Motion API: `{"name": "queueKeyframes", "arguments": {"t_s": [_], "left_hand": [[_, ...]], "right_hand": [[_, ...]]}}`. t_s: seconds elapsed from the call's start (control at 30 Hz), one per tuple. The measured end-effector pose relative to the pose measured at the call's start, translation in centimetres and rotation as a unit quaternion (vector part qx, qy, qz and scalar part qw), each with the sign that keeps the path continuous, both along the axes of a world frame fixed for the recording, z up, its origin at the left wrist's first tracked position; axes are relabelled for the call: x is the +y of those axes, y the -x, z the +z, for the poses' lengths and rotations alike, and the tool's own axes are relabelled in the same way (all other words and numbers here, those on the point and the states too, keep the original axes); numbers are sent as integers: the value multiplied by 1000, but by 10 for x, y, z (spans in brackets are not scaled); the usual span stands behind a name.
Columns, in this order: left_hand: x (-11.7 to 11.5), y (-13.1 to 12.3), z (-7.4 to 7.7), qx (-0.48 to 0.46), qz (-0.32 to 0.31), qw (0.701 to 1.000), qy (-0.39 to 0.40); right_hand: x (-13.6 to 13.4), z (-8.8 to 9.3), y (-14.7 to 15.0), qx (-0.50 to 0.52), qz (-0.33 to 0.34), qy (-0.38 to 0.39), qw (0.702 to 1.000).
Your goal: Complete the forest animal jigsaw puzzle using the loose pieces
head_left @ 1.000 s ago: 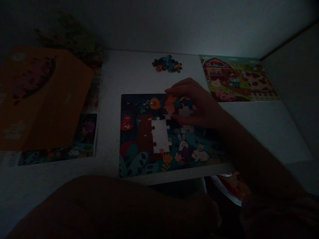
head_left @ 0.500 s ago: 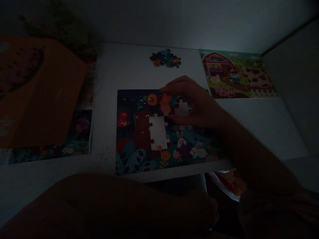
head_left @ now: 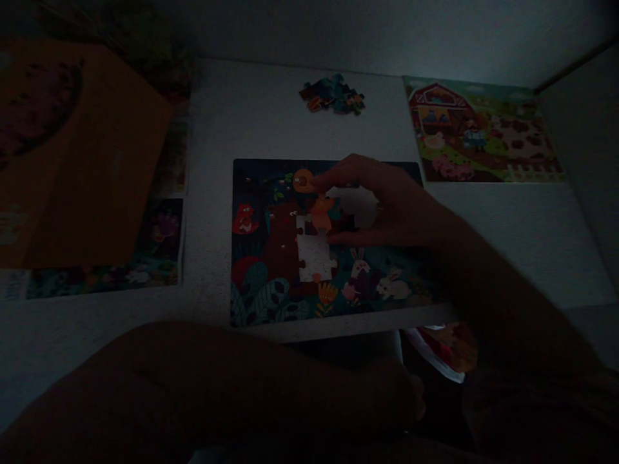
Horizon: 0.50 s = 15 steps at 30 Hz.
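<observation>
My right hand (head_left: 358,200) reaches over a jigsaw puzzle (head_left: 271,290) with a night-forest picture. Its thumb and index finger grip a puzzle piece (head_left: 320,216) showing an orange animal, which overlaps the top of a pale gap (head_left: 314,258) beside the brown bear. A second pale gap (head_left: 355,203) shows beneath my palm, partly covered by the fingers. My left forearm crosses the lower part of the view, and my left hand (head_left: 401,393) rests low in front of the table edge. It looks curled, but its fingers are lost in the dark.
A small pile of loose puzzle pieces (head_left: 333,95) lies at the back. To the right is a farm picture puzzle (head_left: 483,132). An orange box (head_left: 97,154) stands at left over picture sheets (head_left: 164,245). A red and white package (head_left: 442,351) shows below the table edge.
My right hand has shifted the orange-animal piece down and left across the puzzle, uncovering more of the gap under my palm. The view has tilted slightly. My left hand stays low.
</observation>
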<state>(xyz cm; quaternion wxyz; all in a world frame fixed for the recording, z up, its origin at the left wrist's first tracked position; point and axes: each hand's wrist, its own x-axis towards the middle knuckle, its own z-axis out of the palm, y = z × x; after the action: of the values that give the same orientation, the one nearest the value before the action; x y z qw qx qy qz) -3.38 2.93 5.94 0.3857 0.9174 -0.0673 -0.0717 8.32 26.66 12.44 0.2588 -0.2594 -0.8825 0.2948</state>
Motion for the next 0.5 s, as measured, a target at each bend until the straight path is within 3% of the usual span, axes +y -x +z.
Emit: {"name": "queueKeyframes", "arguments": {"t_s": [0.23, 0.5], "left_hand": [[7, -3, 10, 38, -27, 999, 1], [1, -3, 3, 5, 1, 1000, -4]], "right_hand": [[1, -10, 1, -17, 76, -32, 996], [4, -8, -6, -26, 100, 14, 995]]}}
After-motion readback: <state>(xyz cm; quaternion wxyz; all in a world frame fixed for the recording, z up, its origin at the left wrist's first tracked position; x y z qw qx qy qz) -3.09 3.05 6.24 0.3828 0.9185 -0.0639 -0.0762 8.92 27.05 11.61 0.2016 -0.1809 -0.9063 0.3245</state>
